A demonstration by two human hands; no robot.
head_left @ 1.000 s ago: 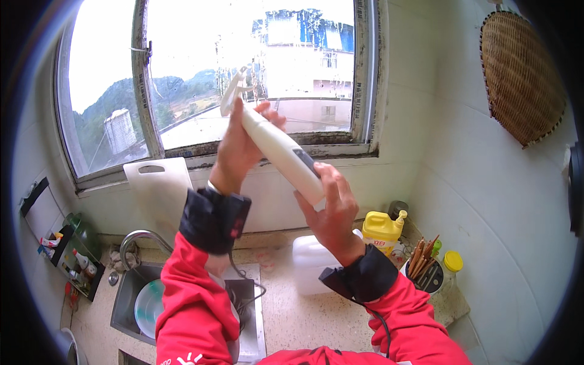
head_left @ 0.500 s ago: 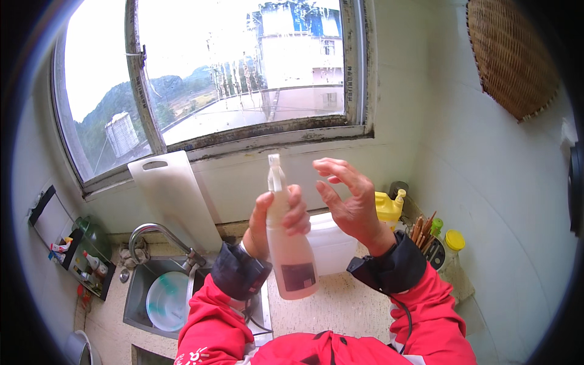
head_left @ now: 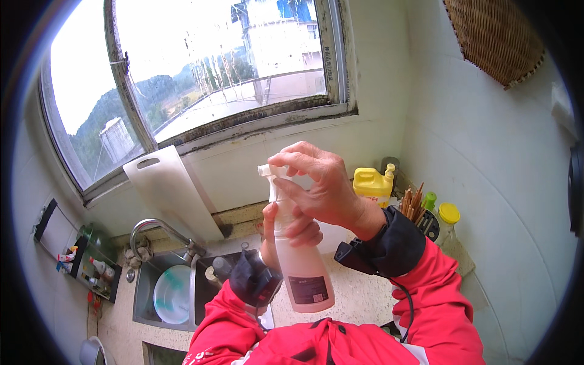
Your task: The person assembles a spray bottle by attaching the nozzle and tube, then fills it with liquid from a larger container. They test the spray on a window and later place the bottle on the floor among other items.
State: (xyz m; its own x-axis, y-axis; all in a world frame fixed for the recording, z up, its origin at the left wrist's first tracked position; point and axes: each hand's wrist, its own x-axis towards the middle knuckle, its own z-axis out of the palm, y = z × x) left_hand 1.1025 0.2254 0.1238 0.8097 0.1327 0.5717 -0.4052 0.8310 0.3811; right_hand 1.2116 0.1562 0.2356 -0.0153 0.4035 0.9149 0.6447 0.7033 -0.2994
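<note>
From afar, I had the spray bottle point(head_left: 304, 267) before the red jacket point(head_left: 359, 350), left hand point(head_left: 302, 231) wrapped around its neck, long axis leading away to the spray head point(head_left: 266, 171), nearer the curled right hand point(head_left: 328, 188), whose pinch I couldn't confirm.

Spray bottle point(head_left: 304, 258) in front of you: pale pink translucent body, near-black label point(head_left: 308, 291), white spray head point(head_left: 265, 171). Your sleeves point(head_left: 435, 286): red, white patches, black cuffs point(head_left: 395, 243). To your right: yellow jug point(head_left: 365, 178), brown chopsticks point(head_left: 412, 205), yellow jar lid point(head_left: 449, 213); basket point(head_left: 499, 36) above is brown, woven pattern. To your left: white chopping board point(head_left: 167, 188), silver faucet point(head_left: 146, 223), whitish basin point(head_left: 173, 295) with green streaks, grey sink point(head_left: 144, 307). Your countertop point(head_left: 359, 295): beige, speckled.
</note>
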